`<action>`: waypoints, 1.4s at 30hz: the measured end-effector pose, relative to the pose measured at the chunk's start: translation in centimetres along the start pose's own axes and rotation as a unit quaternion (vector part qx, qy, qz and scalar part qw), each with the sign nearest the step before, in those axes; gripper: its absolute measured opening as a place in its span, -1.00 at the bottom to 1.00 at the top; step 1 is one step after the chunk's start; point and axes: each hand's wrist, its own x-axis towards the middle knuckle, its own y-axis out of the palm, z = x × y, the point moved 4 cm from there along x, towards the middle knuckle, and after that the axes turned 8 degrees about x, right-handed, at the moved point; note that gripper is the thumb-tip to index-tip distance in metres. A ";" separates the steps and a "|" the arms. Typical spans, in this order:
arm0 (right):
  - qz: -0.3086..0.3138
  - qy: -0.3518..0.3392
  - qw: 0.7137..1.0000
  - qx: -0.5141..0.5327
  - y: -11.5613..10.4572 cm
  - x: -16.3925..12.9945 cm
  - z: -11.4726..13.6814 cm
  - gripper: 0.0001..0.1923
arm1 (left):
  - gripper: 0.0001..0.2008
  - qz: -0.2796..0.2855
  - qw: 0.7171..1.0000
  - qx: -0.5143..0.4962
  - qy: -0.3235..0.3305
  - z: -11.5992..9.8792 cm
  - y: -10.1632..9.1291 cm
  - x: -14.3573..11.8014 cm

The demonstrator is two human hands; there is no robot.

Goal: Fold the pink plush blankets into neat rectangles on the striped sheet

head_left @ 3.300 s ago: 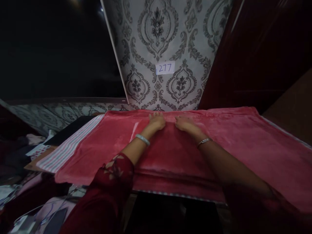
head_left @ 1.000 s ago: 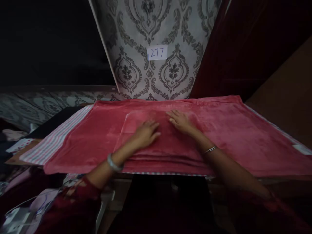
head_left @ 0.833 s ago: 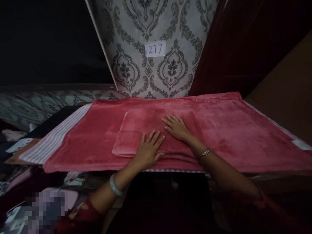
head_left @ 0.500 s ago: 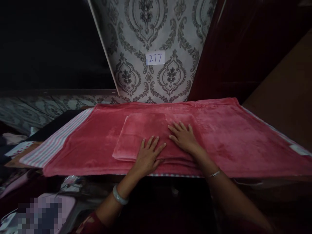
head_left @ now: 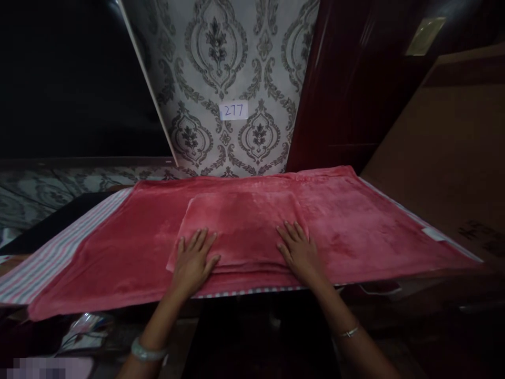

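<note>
Two hands flat, fingers spread, grasping nothing: left hand [head_left: 193, 261] on near left corner of folded red towel [head_left: 240, 226], right hand [head_left: 300, 253] on near right corner. Towel centred on larger red plush cloth [head_left: 355, 221] over striped sheet [head_left: 47, 258] covering bench. Paper label "277" [head_left: 233, 110] on patterned wall behind.

A: So the folded towel [head_left: 240, 226] sits on the big spread cloth [head_left: 355, 221], hands at its near corners?

B: Yep, left hand [head_left: 193, 260] at 7 o'clock, right hand [head_left: 300, 255] at 5. Numbered label [head_left: 233, 111] at 12, on the wall behind.
</note>
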 end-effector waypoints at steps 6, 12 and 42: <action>-0.032 -0.040 0.998 0.033 0.7 -1.0 -2.0 -0.48 | -0.43 0.012 1.000 0.009 -0.019 1.3 1.0 -0.7; -0.049 -0.046 0.997 0.046 0.3 -3.7 -4.3 -0.46 | -0.39 0.014 0.998 -0.003 -0.067 1.8 -0.1 -2.3; -0.049 -0.100 0.993 0.041 -3.6 2.3 1.3 -0.46 | -0.38 0.027 0.989 -0.134 0.048 -1.5 -3.8 5.1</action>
